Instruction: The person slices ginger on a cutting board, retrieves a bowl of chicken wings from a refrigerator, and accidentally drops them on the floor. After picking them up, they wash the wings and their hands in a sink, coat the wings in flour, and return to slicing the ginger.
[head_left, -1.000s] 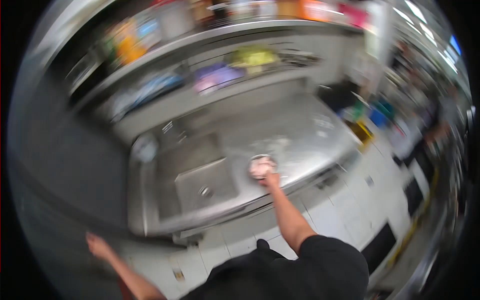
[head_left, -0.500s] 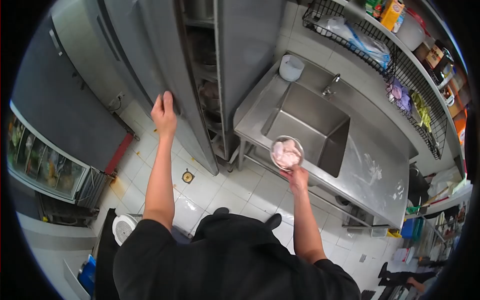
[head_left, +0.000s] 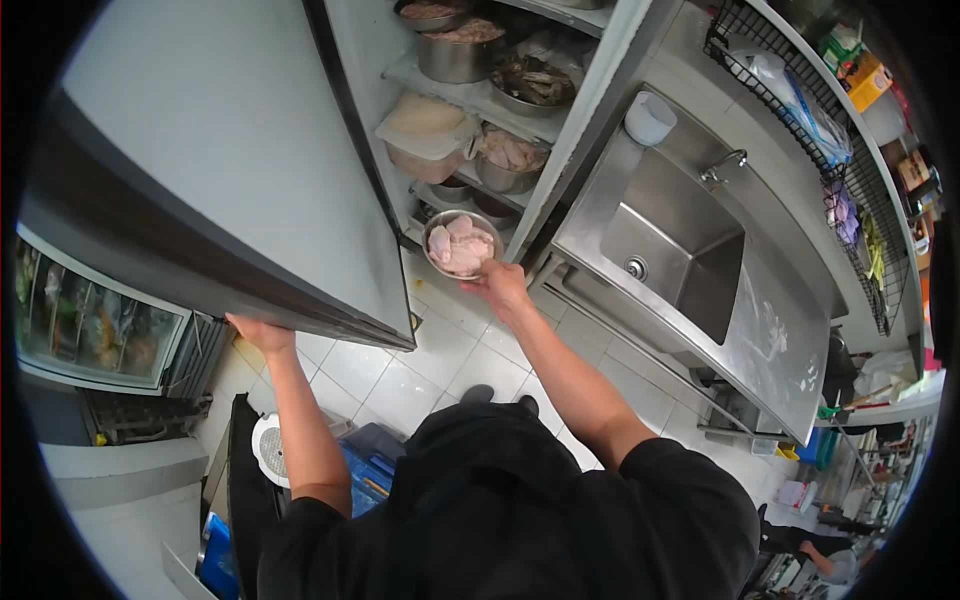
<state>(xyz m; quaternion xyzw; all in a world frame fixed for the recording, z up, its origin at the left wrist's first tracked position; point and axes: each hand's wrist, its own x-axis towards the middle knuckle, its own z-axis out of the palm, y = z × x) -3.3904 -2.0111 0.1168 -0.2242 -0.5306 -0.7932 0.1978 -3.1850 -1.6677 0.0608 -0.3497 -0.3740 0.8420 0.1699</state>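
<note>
My right hand (head_left: 500,287) grips the rim of a round metal bowl (head_left: 428,250) filled with pale raw chicken pieces (head_left: 461,245). The bowl is held in front of the lower shelves of an open upright fridge (head_left: 545,125). At the left, my left hand (head_left: 262,332) is closed on the edge of the fridge door (head_left: 230,150), its fingertips partly hidden. Inside the fridge, a metal pot of meat (head_left: 460,60), a bowl of dark food (head_left: 533,85), a lidded plastic tub (head_left: 425,128) and a bowl of pale meat (head_left: 510,165) stand on the shelves.
To the right is a steel sink (head_left: 672,235) with a tap (head_left: 722,165) and a white container (head_left: 650,118) on its corner. A wire rack (head_left: 800,130) hangs above. A glass-front cooler (head_left: 95,315) stands at the left. Another person (head_left: 825,560) is at the lower right.
The fridge door has swung wide open to the left with my left hand, exposing the shelves. My right hand has carried the bowl left from the sink's front edge to the fridge opening.
</note>
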